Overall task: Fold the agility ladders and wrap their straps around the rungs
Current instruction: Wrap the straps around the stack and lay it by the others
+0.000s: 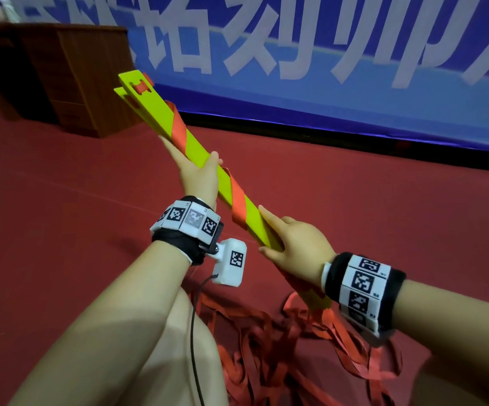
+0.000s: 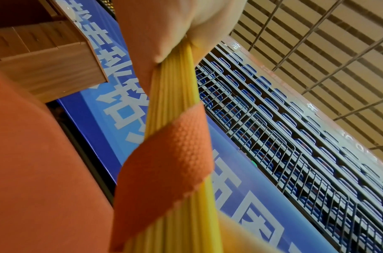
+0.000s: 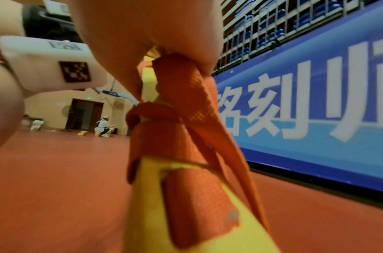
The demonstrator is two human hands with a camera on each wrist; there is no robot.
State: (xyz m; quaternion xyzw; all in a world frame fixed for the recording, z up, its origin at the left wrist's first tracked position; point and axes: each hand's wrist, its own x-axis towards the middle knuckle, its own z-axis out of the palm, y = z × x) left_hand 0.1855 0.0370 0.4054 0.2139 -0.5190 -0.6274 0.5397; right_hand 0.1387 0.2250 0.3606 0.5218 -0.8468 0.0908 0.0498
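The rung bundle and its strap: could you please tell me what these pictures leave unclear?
- Head view: near end of the rung bundle hidden behind the right hand.
- Head view: the loose strap pile runs off the bottom edge.
- Left wrist view: rung count unclear; edges blur together.
- Right wrist view: the strap's free end is blurred.

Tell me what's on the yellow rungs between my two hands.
One diagonal turn of orange strap crosses the stacked rungs between left hand and right hand, per the head view.
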